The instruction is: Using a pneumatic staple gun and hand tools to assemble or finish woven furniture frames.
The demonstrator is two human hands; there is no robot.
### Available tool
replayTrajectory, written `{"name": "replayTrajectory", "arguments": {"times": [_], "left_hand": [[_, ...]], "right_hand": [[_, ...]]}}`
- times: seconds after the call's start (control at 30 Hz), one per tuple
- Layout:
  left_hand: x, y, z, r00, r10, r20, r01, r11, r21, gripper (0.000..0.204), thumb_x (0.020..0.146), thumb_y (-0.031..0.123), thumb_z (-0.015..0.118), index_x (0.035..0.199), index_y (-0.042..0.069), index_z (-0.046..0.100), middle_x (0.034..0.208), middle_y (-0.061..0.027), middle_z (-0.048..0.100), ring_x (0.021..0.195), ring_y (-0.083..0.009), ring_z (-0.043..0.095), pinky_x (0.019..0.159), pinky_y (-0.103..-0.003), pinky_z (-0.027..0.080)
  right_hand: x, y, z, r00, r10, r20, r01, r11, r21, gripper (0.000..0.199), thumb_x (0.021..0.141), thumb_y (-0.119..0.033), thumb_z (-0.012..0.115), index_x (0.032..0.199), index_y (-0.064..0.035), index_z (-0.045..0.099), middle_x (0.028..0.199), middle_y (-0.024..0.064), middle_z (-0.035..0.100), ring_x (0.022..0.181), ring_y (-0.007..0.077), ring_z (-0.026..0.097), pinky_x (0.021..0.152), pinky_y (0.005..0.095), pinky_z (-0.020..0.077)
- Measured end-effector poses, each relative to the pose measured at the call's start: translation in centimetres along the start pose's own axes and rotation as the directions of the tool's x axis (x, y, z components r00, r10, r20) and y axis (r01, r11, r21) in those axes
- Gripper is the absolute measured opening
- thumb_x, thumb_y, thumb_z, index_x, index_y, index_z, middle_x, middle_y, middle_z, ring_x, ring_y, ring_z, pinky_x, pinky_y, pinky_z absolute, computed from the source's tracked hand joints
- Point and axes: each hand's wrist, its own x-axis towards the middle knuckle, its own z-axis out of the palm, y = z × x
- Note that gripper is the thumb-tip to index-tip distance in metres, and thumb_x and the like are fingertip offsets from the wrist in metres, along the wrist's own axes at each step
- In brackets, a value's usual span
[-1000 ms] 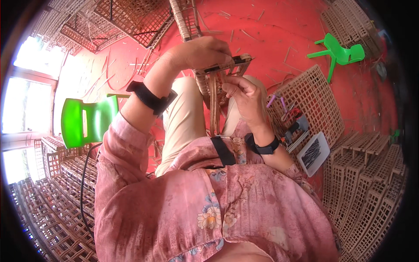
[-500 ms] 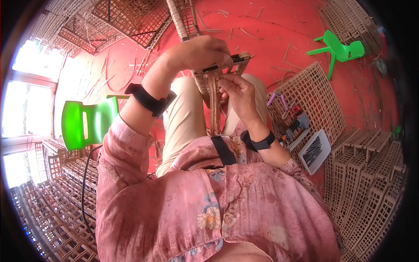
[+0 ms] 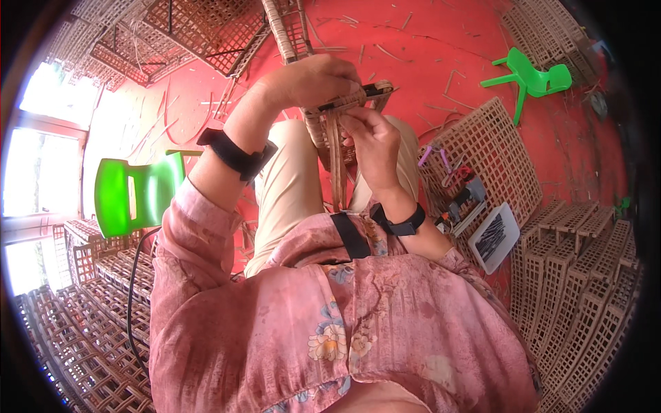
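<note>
A wicker frame, bound with flat tan strips, stands between my knees, and a dark bar shows along its near top edge. My left hand is closed over that edge from above, its fingertips partly hidden. Just below and to the right, my right hand is closed in a pinch at the underside of the edge, on a rattan strip whose end the fingers hide. Long flat rattan strips hang from the edge toward my lap.
On the right lies an open-weave panel with a power tool, red-handled scissors and a white tray of dark pieces. Green chairs stand left and far right. Wicker stacks surround me.
My right hand has moved slightly up and left, closer to the frame's edge and my left hand. The left hand keeps its place on the frame.
</note>
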Motion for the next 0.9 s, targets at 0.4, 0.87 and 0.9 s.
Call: {"name": "replayTrajectory", "arguments": {"times": [0.4, 0.87, 0.9], "left_hand": [[-0.1, 2.2, -0.6, 0.956, -0.285, 0.068, 0.293, 0.925, -0.242, 0.091, 0.088, 0.081, 0.032, 0.113, 0.001, 0.068, 0.088, -0.0109, 0.068, 0.085, -0.0184, 0.063, 0.075, -0.030, 0.049], [1.3, -0.7, -0.6, 0.988, -0.120, 0.097, 0.151, 0.886, -0.438, 0.067, 0.092, 0.066, 0.048, 0.110, 0.004, 0.066, 0.084, -0.0066, 0.067, 0.077, -0.0149, 0.063, 0.067, -0.031, 0.052], [1.2, -0.7, -0.6, 0.988, -0.117, 0.101, 0.150, 0.884, -0.442, 0.067, 0.092, 0.066, 0.048, 0.110, 0.004, 0.066, 0.084, -0.0066, 0.067, 0.077, -0.0149, 0.063, 0.067, -0.031, 0.052]], "right_hand": [[0.2, 0.3, 0.9, 0.905, -0.419, -0.074, 0.390, 0.886, -0.250, 0.028, 0.085, 0.001, 0.070, 0.110, 0.0001, 0.057, 0.084, 0.0114, 0.069, 0.070, 0.0157, 0.067, 0.064, 0.0297, 0.0534], [2.6, -8.9, 1.0, 0.654, -0.629, 0.420, 0.746, 0.443, -0.498, 0.010, 0.079, -0.006, 0.073, 0.088, -0.0055, 0.069, 0.080, 0.0092, 0.068, 0.068, 0.0262, 0.067, 0.060, 0.0341, 0.0532], [2.7, -10.4, 1.2, 0.696, -0.642, 0.322, 0.716, 0.582, -0.386, 0.009, 0.079, -0.007, 0.074, 0.085, -0.0049, 0.068, 0.079, 0.0087, 0.068, 0.067, 0.0243, 0.067, 0.059, 0.0317, 0.0532]]}}
